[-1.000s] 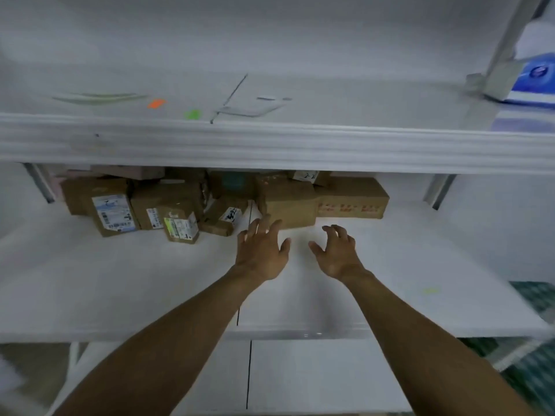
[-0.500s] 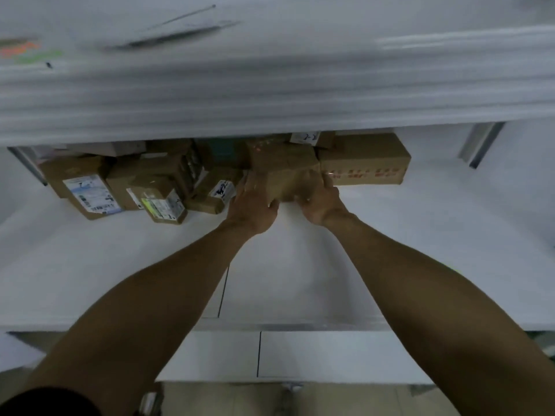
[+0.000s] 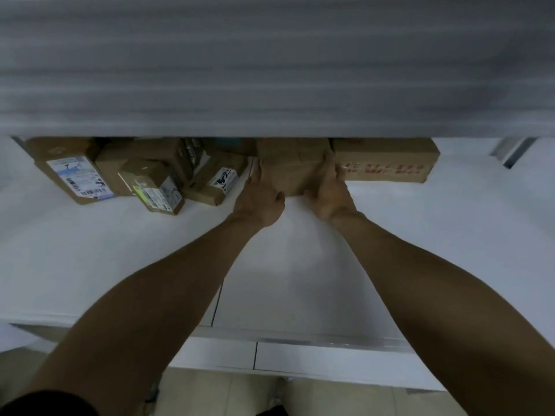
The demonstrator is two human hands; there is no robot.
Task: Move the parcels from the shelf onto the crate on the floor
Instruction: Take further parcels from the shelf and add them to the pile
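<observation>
A parcel storeroom or mail depot, fitted with plain stock racking.
A deep white shelf (image 3: 450, 235) on a metal upright (image 3: 515, 154) carries a huddle of brown cardboard parcels (image 3: 141, 172) pushed to the back. Several have printed shipping stickers with barcodes, such as the white-and-blue label (image 3: 78, 175) at the left. A long carton (image 3: 387, 163) bears red print. Another shelf board (image 3: 270, 85) sits close above, blurred, and beige floor tiles (image 3: 216, 391) show below the shelf's front edge.
</observation>
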